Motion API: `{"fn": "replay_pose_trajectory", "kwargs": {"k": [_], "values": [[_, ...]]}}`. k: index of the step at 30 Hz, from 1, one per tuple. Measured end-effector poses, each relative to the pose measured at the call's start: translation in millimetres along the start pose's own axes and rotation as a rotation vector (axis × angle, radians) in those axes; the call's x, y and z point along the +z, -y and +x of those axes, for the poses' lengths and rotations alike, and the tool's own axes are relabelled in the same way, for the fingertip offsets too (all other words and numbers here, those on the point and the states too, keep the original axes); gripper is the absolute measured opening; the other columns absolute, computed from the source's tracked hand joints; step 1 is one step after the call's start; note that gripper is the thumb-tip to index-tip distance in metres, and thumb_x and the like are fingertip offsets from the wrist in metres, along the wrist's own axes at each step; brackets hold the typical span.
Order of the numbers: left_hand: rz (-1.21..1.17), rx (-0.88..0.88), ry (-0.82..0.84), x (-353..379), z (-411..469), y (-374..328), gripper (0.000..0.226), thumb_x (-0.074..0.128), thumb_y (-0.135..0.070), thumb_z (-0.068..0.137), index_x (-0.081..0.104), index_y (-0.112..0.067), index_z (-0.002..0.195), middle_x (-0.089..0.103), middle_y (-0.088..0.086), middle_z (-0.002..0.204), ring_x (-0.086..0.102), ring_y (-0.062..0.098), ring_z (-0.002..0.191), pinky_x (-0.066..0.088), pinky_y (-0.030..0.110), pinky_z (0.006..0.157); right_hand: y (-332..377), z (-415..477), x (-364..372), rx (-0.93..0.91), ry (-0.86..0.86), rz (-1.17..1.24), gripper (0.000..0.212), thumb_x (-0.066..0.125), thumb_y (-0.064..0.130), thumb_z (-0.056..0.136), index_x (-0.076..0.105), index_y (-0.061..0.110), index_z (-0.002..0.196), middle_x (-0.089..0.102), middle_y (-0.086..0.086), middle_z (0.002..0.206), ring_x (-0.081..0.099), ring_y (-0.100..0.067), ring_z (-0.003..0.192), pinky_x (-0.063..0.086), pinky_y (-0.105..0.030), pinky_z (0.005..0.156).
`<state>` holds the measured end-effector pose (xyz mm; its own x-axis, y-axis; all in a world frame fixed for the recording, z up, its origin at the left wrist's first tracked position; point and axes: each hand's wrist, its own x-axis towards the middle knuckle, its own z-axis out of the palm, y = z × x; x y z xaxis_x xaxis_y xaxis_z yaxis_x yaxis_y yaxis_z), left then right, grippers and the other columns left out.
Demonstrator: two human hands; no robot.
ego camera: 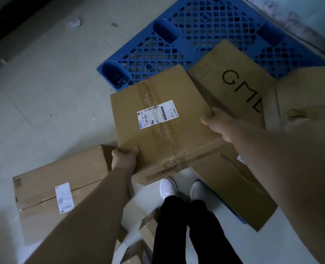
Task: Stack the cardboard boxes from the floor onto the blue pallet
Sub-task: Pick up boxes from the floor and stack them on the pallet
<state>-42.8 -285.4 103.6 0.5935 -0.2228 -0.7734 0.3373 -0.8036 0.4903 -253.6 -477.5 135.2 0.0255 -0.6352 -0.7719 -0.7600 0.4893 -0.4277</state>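
I hold a taped cardboard box (pixel 176 140) with a white shipping label between both hands, just above the floor and in front of my feet. My left hand (pixel 123 159) grips its near left corner. My right hand (pixel 217 124) grips its right edge. The blue pallet (pixel 195 35), a plastic grid, lies on the floor beyond the box, and its top is bare. A box marked GM (pixel 232 88) lies partly over the pallet's near right edge.
Another labelled box (pixel 62 189) lies on the floor at lower left. A flat box (pixel 234 189) sits to the right of my white shoes (pixel 168 188). One more box (pixel 308 100) is at the right edge, and small boxes (pixel 148 231) lie near my legs. Grey floor spreads to the left.
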Motion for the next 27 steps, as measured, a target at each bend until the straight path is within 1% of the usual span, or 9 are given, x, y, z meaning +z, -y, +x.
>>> {"fn": "replay_pose_trajectory", "kwargs": {"k": [4, 7, 11, 15, 18, 20, 23, 25, 27], "values": [[0.038, 0.032, -0.078, 38.6, 33.0, 3.5, 0.065, 0.067, -0.042, 0.086, 0.036, -0.011, 0.134, 0.051, 0.005, 0.120, 0.053, 0.030, 0.112, 0.045, 0.045, 0.100, 7.0, 60.0, 2.6, -0.028, 0.005, -0.003, 0.057, 0.052, 0.028, 0.098, 0.029, 0.023, 0.150, 0.042, -0.008, 0.147, 0.042, -0.031, 0.131, 0.038, -0.042, 0.103], [0.024, 0.055, -0.081, 78.9, 49.9, 18.5, 0.060, 0.067, -0.035, 0.088, 0.036, -0.012, 0.133, 0.048, 0.003, 0.114, 0.052, 0.028, 0.108, 0.045, 0.043, 0.099, 2.2, 103.1, 0.8, -0.052, -0.029, -0.039, 0.060, 0.048, 0.019, 0.099, 0.021, 0.029, 0.152, 0.033, -0.007, 0.152, 0.036, -0.031, 0.136, 0.034, -0.043, 0.108], [0.019, -0.049, 0.008, 135.1, 61.3, 50.0, 0.054, 0.068, -0.023, 0.087, 0.035, -0.015, 0.130, 0.050, 0.003, 0.108, 0.050, 0.025, 0.099, 0.048, 0.038, 0.088, -20.5, 148.6, 4.9, -0.057, -0.073, -0.188, 0.065, 0.038, 0.011, 0.097, 0.014, 0.034, 0.153, 0.024, -0.005, 0.157, 0.029, -0.031, 0.141, 0.030, -0.049, 0.114], [0.078, -0.136, 0.239, 174.1, 73.6, 75.1, 0.057, 0.064, -0.013, 0.087, 0.034, -0.015, 0.135, 0.053, 0.008, 0.126, 0.058, 0.029, 0.105, 0.052, 0.050, 0.093, -60.5, 159.3, 26.1, -0.100, -0.065, -0.385, 0.061, 0.041, 0.011, 0.093, 0.025, 0.015, 0.152, 0.029, -0.012, 0.154, 0.031, -0.029, 0.141, 0.028, -0.039, 0.116], [0.061, -0.211, 0.227, 180.6, 82.8, 68.1, 0.064, 0.067, -0.023, 0.085, 0.029, -0.016, 0.136, 0.052, 0.006, 0.106, 0.053, 0.021, 0.084, 0.054, 0.049, 0.087, -94.0, 142.8, 49.6, -0.101, -0.053, -0.364, 0.059, 0.047, 0.004, 0.090, 0.032, 0.008, 0.147, 0.039, -0.012, 0.148, 0.040, -0.029, 0.135, 0.035, -0.034, 0.107], [0.095, -0.206, 0.183, 177.9, 91.7, 58.3, 0.081, 0.071, -0.029, 0.082, 0.019, -0.019, 0.144, 0.048, 0.007, 0.105, 0.051, 0.026, 0.092, 0.056, 0.047, 0.080, -116.3, 130.5, 56.6, -0.129, -0.122, -0.403, 0.064, 0.055, 0.008, 0.088, 0.031, 0.012, 0.147, 0.038, -0.009, 0.149, 0.042, -0.028, 0.133, 0.040, -0.037, 0.103], [0.109, -0.137, 0.148, 174.2, 108.9, 39.5, 0.084, 0.071, -0.027, 0.082, 0.014, -0.027, 0.145, 0.047, 0.010, 0.129, 0.050, 0.029, 0.102, 0.051, 0.035, 0.062, -144.2, 126.2, 54.9, -0.183, -0.221, -0.505, 0.073, 0.063, 0.024, 0.087, 0.026, 0.016, 0.149, 0.025, -0.008, 0.156, 0.031, -0.025, 0.141, 0.037, -0.039, 0.110], [0.101, -0.127, 0.123, 176.6, 118.8, 25.8, 0.078, 0.071, -0.025, 0.082, 0.019, -0.029, 0.141, 0.047, 0.008, 0.132, 0.052, 0.030, 0.112, 0.050, 0.034, 0.058, -151.5, 127.7, 54.7, -0.185, -0.196, -0.566, 0.079, 0.062, 0.038, 0.088, 0.017, 0.024, 0.152, 0.013, -0.008, 0.160, 0.015, -0.026, 0.147, 0.029, -0.045, 0.115], [0.079, -0.141, 0.090, 183.1, 123.1, 18.4, 0.072, 0.071, -0.020, 0.082, 0.024, -0.029, 0.135, 0.048, 0.008, 0.132, 0.053, 0.033, 0.118, 0.051, 0.036, 0.054, -153.4, 130.9, 59.0, -0.151, -0.084, -0.562, 0.086, 0.059, 0.048, 0.088, 0.005, 0.033, 0.153, -0.007, -0.001, 0.162, -0.005, -0.025, 0.150, 0.018, -0.052, 0.117]]}}
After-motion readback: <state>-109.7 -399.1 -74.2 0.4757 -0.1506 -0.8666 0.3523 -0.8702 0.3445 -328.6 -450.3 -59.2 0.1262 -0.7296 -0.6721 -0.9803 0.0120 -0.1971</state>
